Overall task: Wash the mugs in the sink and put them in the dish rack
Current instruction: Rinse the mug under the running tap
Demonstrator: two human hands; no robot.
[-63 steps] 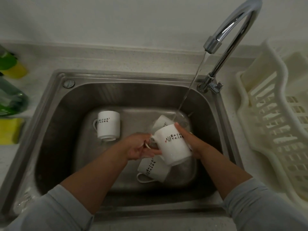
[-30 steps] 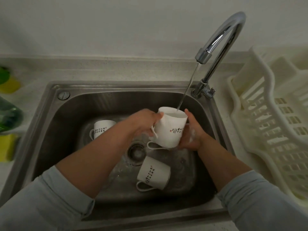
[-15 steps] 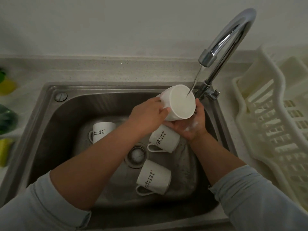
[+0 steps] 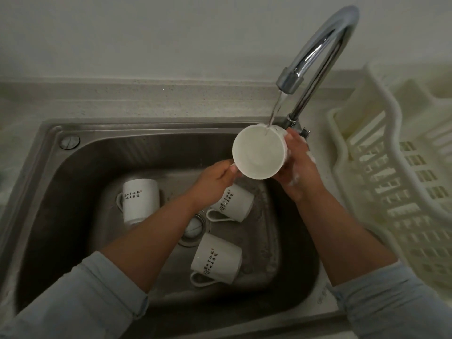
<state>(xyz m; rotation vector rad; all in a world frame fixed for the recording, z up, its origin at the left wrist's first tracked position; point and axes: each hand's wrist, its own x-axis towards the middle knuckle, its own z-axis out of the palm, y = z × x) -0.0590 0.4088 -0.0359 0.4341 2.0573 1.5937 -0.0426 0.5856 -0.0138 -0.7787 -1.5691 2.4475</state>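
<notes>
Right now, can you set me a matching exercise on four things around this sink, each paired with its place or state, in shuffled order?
Things:
A faucet
B raised mug
C dish rack
D drain

States:
1 partly hidden by the left forearm
2 stands right of the sink, no mug seen in it
3 gripped by the left hand and the right hand
4 pouring water

Pairs: A-4, B-3, C-2, D-1.
</notes>
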